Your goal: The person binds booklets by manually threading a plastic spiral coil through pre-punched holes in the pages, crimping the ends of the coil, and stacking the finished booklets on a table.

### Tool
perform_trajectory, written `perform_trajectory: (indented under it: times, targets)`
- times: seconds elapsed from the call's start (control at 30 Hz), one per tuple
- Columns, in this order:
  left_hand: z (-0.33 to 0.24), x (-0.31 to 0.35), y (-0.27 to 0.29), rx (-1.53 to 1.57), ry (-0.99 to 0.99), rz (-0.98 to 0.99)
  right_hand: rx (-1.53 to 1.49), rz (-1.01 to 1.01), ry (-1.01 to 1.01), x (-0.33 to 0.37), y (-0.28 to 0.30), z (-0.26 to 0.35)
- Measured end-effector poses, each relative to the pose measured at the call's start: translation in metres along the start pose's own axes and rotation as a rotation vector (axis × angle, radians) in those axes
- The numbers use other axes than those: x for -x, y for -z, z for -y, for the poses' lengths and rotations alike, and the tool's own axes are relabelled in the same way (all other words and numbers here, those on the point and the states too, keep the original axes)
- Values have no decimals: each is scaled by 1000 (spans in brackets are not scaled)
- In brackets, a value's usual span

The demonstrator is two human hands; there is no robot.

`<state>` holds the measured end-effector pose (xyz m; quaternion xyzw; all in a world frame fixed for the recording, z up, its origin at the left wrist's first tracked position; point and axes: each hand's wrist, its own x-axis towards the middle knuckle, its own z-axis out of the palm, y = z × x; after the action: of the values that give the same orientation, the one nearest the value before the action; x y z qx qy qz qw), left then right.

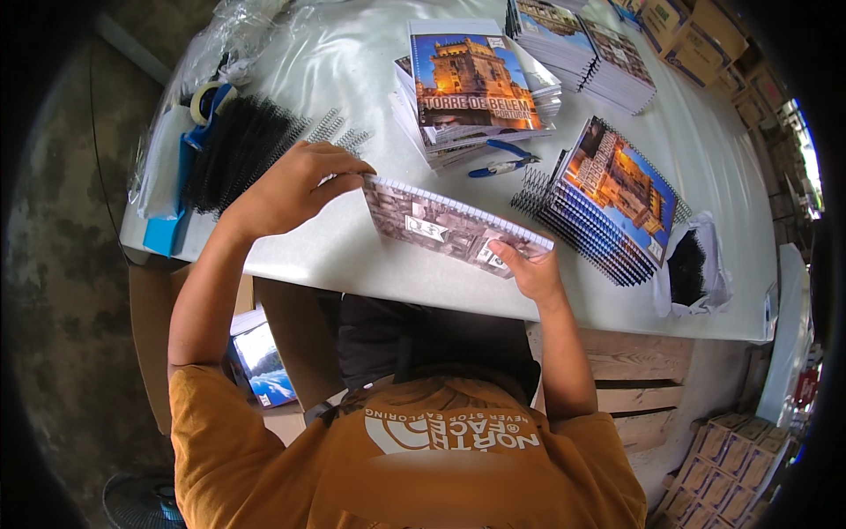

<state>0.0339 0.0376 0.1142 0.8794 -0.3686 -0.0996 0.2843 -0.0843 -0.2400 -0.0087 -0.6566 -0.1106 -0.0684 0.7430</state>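
Observation:
A notebook [441, 226] with a grey photo-print cover is tilted above the near edge of the table, its punched edge facing away from me. My right hand [534, 271] grips its right end, thumb on the cover. At the left end of the punched edge, my left hand [295, 187] has thumb and fingers pinched together on the corner; whether a coil is between them is too small to tell. Left of that hand lies a heap of black spiral coils [251, 145]. Blue-handled cutting pliers [504, 162] rest beyond the notebook.
Notebooks with a lit-tower cover [471, 79] are stacked at the back; coil-bound ones [617, 198] stand at right, beside a white bag [718, 273] with black contents. A tape roll [210, 103] sits far left. More notebooks [579, 62] lie behind. Below the table is an open carton [150, 335].

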Motion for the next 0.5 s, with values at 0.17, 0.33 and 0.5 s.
perform_trajectory:
  times: [0.17,0.33,0.5]
  targets:
    - [-13,-3,-14,-417,-210,-230,183,31,158,-1,-9,5]
    - [-31,-5,-9,-665,-79,-28,382,41,308,2,-10,3]
    - [33,16,-98,-646,-180,-608,387,1,300,11,-24,-1]
